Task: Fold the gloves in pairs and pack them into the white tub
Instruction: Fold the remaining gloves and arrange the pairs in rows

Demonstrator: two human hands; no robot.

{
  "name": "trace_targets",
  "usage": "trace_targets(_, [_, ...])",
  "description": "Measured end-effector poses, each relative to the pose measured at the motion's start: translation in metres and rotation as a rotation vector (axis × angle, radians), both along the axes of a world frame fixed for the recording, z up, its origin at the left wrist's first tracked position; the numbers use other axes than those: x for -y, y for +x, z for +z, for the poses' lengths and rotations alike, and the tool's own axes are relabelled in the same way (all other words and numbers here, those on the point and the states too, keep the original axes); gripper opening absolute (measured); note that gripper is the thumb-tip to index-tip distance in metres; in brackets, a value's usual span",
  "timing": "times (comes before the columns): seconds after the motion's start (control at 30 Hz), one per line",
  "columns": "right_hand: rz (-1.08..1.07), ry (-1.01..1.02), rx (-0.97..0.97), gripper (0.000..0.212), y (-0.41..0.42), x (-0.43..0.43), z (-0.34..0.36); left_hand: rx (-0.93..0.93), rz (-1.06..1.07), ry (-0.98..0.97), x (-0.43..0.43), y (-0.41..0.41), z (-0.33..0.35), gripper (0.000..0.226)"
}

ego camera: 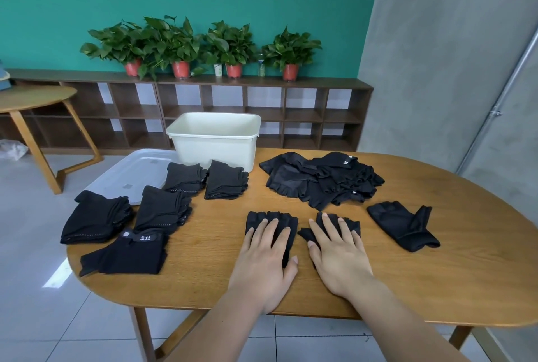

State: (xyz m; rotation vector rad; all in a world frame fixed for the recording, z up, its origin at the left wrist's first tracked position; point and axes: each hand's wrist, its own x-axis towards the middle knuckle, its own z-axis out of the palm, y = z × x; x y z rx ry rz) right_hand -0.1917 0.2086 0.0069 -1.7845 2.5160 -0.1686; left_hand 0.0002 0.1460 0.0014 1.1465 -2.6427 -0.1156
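My left hand [266, 257] lies flat with straight fingers on a black fingerless glove [272, 217] at the table's front middle. My right hand [337, 251] presses flat on a second black glove [348, 223] just to the right. A single loose glove [403, 226] lies further right. A heap of unfolded black gloves [323, 179] sits behind it. Several folded pairs lie on the left: [96, 217], [163, 207], [185, 176], [225, 181], and one labelled 5.11 [128, 254]. The white tub [215, 136] stands at the table's far edge.
A translucent lid [136, 171] lies at the table's back left, partly under folded pairs. The oval wooden table [436, 274] ends close in front of me. Beyond stand a low brown shelf [291, 105] with potted plants and a second wooden table [32, 99] at left.
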Motion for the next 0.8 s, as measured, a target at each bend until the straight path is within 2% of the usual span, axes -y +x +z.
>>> trace_targets(0.17, [0.017,0.095,0.029,0.062,-0.006,0.012,0.004,0.127,0.005,0.067,0.005,-0.005,-0.001,0.067])
trace_targets(0.33, [0.015,0.074,0.023,0.061,-0.002,0.005,0.004,0.216,0.022,0.121,0.004,-0.007,0.007,0.068])
trace_targets(0.57, [0.036,0.046,0.004,0.062,0.004,-0.017,0.002,0.230,0.116,0.132,-0.015,-0.008,0.008,0.070])
trace_targets(0.8, [0.065,-0.383,-0.138,0.053,0.013,-0.034,-0.001,-0.005,0.075,-0.014,-0.024,0.003,0.001,0.067])
